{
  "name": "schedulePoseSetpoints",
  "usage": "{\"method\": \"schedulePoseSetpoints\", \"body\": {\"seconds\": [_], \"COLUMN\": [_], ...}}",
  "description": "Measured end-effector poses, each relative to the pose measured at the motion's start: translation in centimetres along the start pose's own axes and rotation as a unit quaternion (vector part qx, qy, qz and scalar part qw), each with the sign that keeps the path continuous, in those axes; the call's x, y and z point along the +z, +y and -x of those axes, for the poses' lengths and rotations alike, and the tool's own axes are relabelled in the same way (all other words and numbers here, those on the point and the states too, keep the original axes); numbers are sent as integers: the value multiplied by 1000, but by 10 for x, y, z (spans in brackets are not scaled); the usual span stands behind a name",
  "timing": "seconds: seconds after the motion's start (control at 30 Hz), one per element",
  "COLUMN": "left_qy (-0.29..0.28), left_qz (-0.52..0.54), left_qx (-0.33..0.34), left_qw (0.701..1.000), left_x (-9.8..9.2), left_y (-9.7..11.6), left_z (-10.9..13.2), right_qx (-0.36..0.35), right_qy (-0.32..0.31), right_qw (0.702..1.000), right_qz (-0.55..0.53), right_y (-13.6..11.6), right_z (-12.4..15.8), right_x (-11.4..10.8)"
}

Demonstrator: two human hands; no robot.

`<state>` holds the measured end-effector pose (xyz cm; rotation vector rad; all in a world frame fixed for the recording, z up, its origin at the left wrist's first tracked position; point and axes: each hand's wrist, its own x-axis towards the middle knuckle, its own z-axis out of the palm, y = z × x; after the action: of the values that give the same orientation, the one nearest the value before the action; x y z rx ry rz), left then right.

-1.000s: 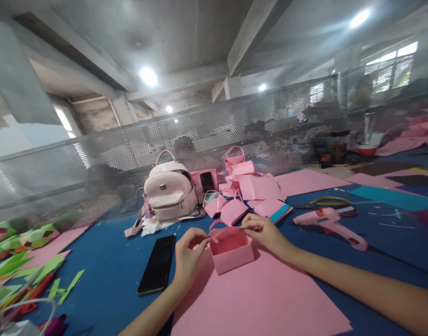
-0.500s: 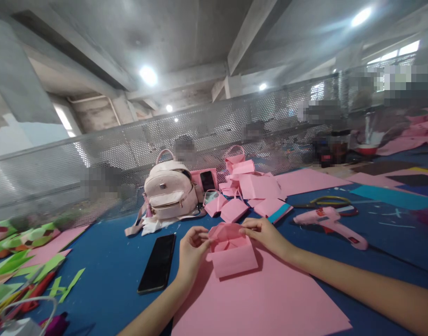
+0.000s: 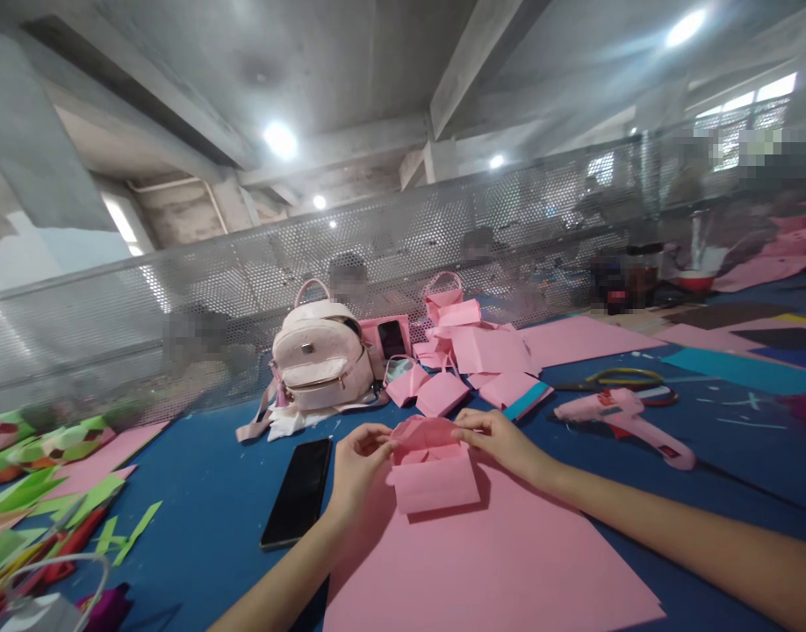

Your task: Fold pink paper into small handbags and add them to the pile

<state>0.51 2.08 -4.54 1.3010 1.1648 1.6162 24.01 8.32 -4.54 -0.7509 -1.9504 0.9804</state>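
A small pink paper box (image 3: 437, 488) with an open top and a rounded back flap sits over a large pink paper sheet (image 3: 488, 562). My left hand (image 3: 360, 465) pinches the box's left rim between thumb and fingers. On the other side, my right hand (image 3: 499, 443) grips the right end of the back rim the same way. Folded pink pieces show inside the box, their details unclear. A black phone (image 3: 296, 491) lies just left of my left hand. To the right of my right hand rests a pink glue gun (image 3: 623, 421) with a dark cord.
Behind the hands stand a white backpack (image 3: 320, 355) and several pink paper bags (image 3: 442, 392). Scissors (image 3: 623, 379) lie behind the glue gun. Green paper scraps (image 3: 130, 535) and a white plug (image 3: 44, 613) are at the left. A perforated metal screen (image 3: 403, 237) runs along the back.
The pink box has tilted slightly and shifted a little left and up, with both hands still on its rim. My left hand has moved slightly left.
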Motion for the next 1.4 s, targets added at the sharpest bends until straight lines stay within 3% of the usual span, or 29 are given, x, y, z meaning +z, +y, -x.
{"method": "schedulePoseSetpoints", "body": {"seconds": [0.37,0.93,1.4], "left_qy": [-42,-78,-67], "left_qz": [-56,-44,-9], "left_qx": [-9,-40,-57], "left_qw": [998,995,996], "left_x": [-6,-13,-13], "left_y": [15,16,8], "left_z": [-7,-10,-8], "right_qx": [2,12,92], "right_qy": [-1,-1,46], "right_qw": [1000,1000,991], "right_qz": [0,-3,-90], "right_y": [5,4,7], "right_z": [-1,0,-3], "right_x": [0,-2,0]}}
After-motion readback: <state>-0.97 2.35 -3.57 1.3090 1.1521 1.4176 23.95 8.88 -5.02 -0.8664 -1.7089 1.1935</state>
